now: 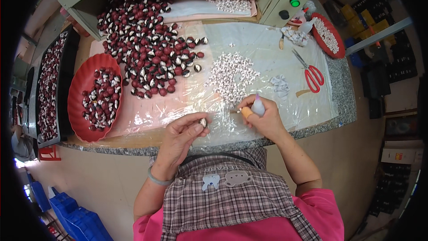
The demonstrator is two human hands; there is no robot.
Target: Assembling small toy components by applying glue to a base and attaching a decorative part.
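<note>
My left hand (185, 131) is closed in a pinch on a small black-and-white ball (203, 122) above the table's front edge. In my right hand (267, 118) is a small translucent squeeze bottle (258, 107) with a purple tip pointing up and away from me. An orange cover (246, 112) sits at one of that hand's fingertips; a thin tip pokes out beside it, too small to make out. Just beyond that hand spreads a heap of tiny white pieces (232, 78). Farther left lies a large pile of dark red, black and white balls (151, 53).
A red scalloped tray (76, 107) holds similar balls at left, near a black tray (67, 62) of more. Red-handled scissors (313, 78) and crumpled tissue (280, 86) lie at right. Behind stands a greenish cabinet (273, 13); a red dish (341, 51) holds white pieces.
</note>
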